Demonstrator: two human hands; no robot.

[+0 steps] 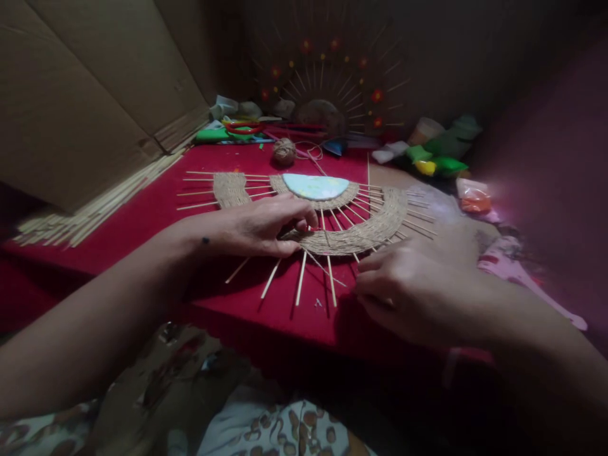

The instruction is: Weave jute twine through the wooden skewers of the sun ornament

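A round craft piece (365, 225) of thin wooden sticks radiating from a pale blue centre (316, 185), with jute twine woven in a band around it, lies on a red table (156, 209). My left hand (259, 225) rests on the woven band, fingertips pinched on the twine near a stick. My right hand (408, 288) hovers at the near right rim, fingers curled, close to the stick ends; what it holds is hidden.
A ball of jute twine (284, 151) sits behind the piece. Loose sticks (90, 212) lie at the left under a cardboard sheet (85, 95). A finished sunburst piece (327, 88) leans at the back. Coloured packets (434, 161) crowd the back right.
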